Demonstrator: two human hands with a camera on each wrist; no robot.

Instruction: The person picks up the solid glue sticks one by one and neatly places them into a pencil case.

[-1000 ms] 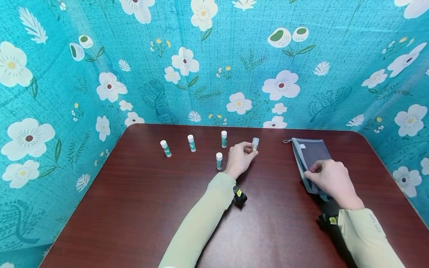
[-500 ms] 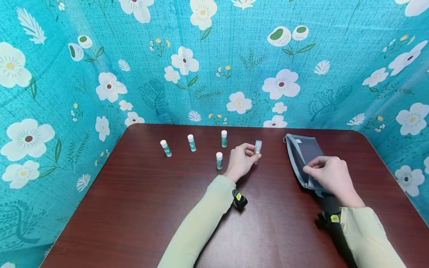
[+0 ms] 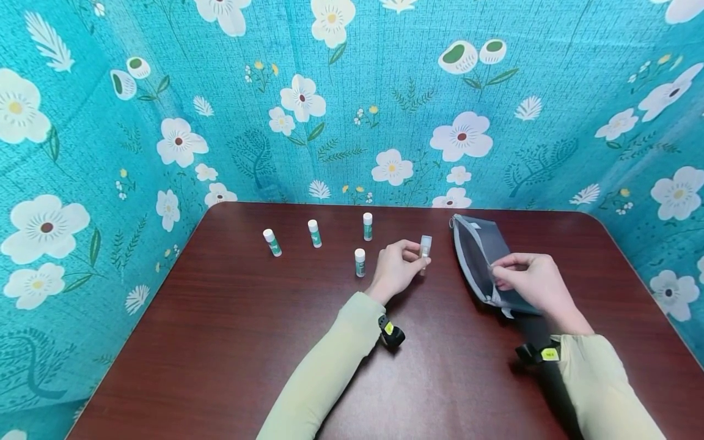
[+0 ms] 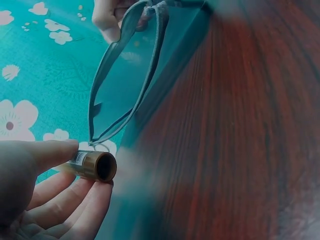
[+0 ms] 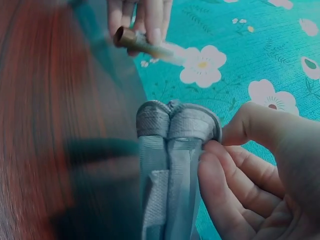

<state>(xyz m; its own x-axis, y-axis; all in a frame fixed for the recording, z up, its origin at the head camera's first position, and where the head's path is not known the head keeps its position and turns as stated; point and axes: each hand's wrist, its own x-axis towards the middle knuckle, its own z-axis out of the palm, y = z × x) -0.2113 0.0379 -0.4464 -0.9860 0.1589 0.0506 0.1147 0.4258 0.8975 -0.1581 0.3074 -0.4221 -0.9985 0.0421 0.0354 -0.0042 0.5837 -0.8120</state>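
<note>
pinching a small tube point(image 3: 425, 247) between thumb and fingertips: left hand point(image 3: 397, 269), remaining fingers bent along underneath it. tube is slim and cylindrical, brown at one end with a round hollow opening, dark inside; other end pale and see-through; light label with barcode lines by the thumb in the left wrist view. it's in front of the far middle part of the table, just left of the pouch and apart from it; can't tell if it touches the tabletop.

right hand point(image 3: 533, 278) pinches the pouch point(image 3: 494, 239) by its rim, thumb against bent fingers. pouch is grey with lighter grey edging, mouth gaping toward the left, long and narrow; small ring point(image 3: 453, 221) at its far left corner, little white label point(image 3: 475, 225) near the far end, doubled fabric end with a folded tab in the right wrist view.

left of the left hand, four white-capped tubes point(image 3: 360, 263) with green labels, standing upright, three in a loose far row and one nearer, beside the hand. both arms: pale green sleeves point(image 3: 324, 360), black wrist straps point(image 3: 392, 335) with yellow patches. dark reddish-brown table point(image 3: 231, 342), wood grain, glossy at the near side. teal cloth point(image 3: 352, 110) with white flowers behind and at both sides.
</note>
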